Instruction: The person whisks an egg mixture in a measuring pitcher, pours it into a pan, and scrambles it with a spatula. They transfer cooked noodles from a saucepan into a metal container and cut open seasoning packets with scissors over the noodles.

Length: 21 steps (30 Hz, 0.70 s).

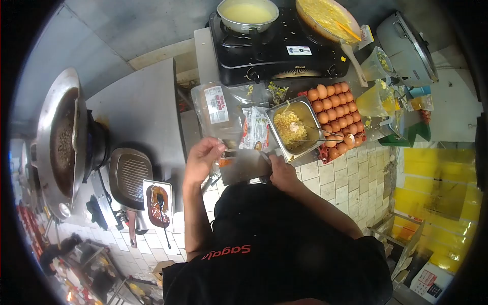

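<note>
My right hand (283, 174) is closed on a cleaver (244, 166) with a broad grey blade, held in front of my body at the counter's edge. Beside the blade's far left corner is my left hand (204, 155), its fingertips pinched together; whatever is between them is too small to make out. Just beyond the blade lies a white printed packet (255, 128). A steel container (313, 113) of noodle-like yellow food (290, 128) stands to the right, with thin metal utensils resting across it. Next to it sits a red tray of brown eggs (335, 113).
A black two-burner stove (277, 68) at the back bears a pot (247, 26) of pale yellow liquid and a pan (311, 29) of yellow food. Left are a wok (48, 147), a grill pan (118, 170) and a sauce container (146, 206). Plastic jugs (370, 104) stand right.
</note>
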Available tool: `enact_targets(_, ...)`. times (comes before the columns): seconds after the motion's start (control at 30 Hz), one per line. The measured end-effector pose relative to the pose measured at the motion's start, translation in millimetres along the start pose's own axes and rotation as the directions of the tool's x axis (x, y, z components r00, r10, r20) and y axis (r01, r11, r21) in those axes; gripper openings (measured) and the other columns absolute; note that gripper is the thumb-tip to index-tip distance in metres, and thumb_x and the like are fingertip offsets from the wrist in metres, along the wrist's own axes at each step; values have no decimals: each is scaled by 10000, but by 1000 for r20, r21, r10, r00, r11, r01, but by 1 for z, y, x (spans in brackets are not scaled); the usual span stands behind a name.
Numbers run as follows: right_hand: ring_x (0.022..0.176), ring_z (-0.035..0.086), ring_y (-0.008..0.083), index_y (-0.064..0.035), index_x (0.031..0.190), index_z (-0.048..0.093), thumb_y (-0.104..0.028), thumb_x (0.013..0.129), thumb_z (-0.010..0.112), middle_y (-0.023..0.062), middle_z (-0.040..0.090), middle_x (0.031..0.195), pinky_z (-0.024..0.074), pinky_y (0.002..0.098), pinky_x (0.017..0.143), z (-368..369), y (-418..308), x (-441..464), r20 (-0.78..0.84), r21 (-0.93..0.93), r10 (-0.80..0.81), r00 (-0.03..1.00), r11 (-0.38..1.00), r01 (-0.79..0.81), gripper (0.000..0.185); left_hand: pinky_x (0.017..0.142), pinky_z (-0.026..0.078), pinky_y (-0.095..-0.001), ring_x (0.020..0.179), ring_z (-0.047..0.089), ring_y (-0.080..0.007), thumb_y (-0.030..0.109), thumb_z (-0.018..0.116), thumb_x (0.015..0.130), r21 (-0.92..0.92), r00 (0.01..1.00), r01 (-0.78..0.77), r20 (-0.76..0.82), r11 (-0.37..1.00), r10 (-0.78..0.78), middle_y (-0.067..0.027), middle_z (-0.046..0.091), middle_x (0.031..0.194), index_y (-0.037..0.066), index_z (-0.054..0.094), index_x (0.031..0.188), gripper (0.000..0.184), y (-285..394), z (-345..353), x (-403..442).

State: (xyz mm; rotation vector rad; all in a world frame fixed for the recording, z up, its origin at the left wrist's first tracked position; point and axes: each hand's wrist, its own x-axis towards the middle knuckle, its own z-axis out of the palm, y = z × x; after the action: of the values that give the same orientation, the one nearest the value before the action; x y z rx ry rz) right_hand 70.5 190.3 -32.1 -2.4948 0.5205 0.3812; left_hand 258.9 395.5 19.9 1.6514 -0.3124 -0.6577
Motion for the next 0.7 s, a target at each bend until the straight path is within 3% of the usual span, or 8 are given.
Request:
enact_targets(0.07,970,592,429,-43,1202,398,-90,704,691,234,554,1081,487,491,832,-9,0,-2,33,94,13,999,995,-16,580,560,410,-236,624,530,-64,82,642,910,66,999,-2,-34,998,4,-23,611,717,-9,615,911,95,5,3,2)
enact_targets(0.17,1006,595,412,-38,1213,421,-106,692,707,243,582,1081,485,473,853,-6,12,-8,-3,193,-38,999,980,38,598,576,419,-236,652,543,-68,60,621,910,48,998,31,50,998,-34,-18,615,736,-21,608,933,85,2,6,3)
enact_targets(0.2,1007,599,403,-32,1205,437,-109,692,711,238,589,1078,485,465,856,-9,14,-12,35,204,-52,998,978,44,586,619,444,-238,706,566,-75,49,603,911,-9,996,88,21,996,-88,-27,627,768,-34,605,968,101,5,11,2)
enact_targets(0.37,994,614,375,-20,1153,516,-113,699,704,196,634,1028,478,447,877,-43,20,-26,298,166,-64,952,986,15,500,683,464,-238,779,588,-87,29,577,915,50,999,-19,34,999,18,-56,650,846,-37,607,1030,136,16,19,6)
enact_targets(0.47,893,647,302,-40,1145,555,-111,711,757,141,655,976,504,395,812,-76,11,-39,151,207,-190,970,966,157,484,700,478,-253,791,603,-100,29,566,921,3,999,-24,36,1000,24,-69,657,861,-33,608,1050,149,11,26,13)
enact_targets(0.57,799,633,165,-65,1122,597,-115,722,815,72,661,927,507,314,726,-114,-8,-43,-19,543,-184,983,824,165,458,713,496,-276,799,627,-124,45,577,925,27,996,-36,86,999,33,-75,657,858,-27,610,1053,150,30,35,13)
enact_targets(0.6,775,582,59,-46,1089,623,-121,719,851,22,655,908,485,252,670,-121,-11,-41,-48,636,-147,988,758,144,441,718,502,-284,803,636,-134,52,585,925,44,993,-39,110,998,34,-76,656,856,-25,612,1052,151,39,40,12)
enact_targets(0.7,805,586,53,-26,1102,582,-114,734,842,20,662,899,485,245,702,-133,-12,-16,-187,579,-92,978,794,185,459,707,514,-291,799,651,-149,61,621,915,197,934,-252,304,947,186,-72,649,854,-19,611,1036,146,56,54,14)
